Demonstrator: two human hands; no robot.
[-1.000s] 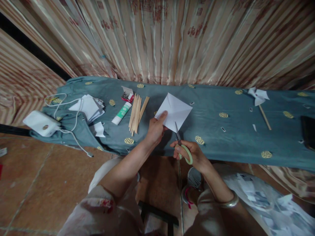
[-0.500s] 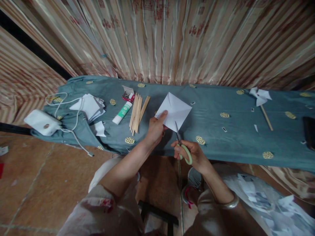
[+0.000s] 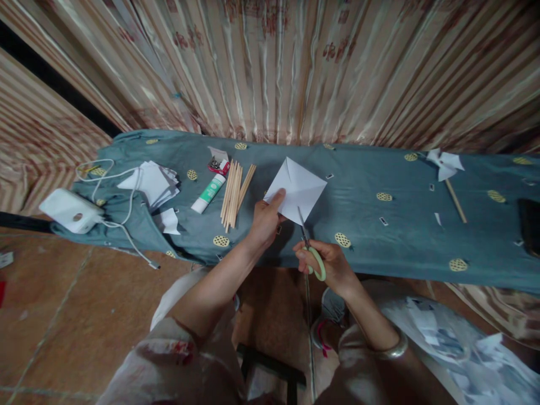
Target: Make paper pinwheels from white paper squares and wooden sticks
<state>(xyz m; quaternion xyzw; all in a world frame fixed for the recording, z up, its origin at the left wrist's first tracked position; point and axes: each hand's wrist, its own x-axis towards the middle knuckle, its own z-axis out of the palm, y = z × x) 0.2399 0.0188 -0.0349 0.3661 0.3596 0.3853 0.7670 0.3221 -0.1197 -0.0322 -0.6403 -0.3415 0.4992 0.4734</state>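
Observation:
A square of white paper [image 3: 301, 183] with crease lines is pinched at its left side by my left hand [image 3: 268, 219], thumb on top. My right hand [image 3: 327, 264] is closed around the pale green handles of a pair of scissors [image 3: 318, 263]. The scissor blades point away from me and lie at the near corner of the paper, one blade showing on top of it. A slit shows near the paper's far corner. Just left of my left hand lies a bundle of wooden sticks [image 3: 232, 194].
On the cloth-covered table [image 3: 405, 242] lie a glue stick [image 3: 208, 193], a small box of metal pins [image 3: 218, 163], stacked white paper [image 3: 154, 183], a white power bank [image 3: 73, 210] with cables, and a paper pinwheel [image 3: 445, 163] on a stick. A dark phone-like object [image 3: 530, 225] is far right.
The view has shifted very slightly, so everything sits a few pixels further left. Both hands, the paper and the scissors keep almost the same positions.

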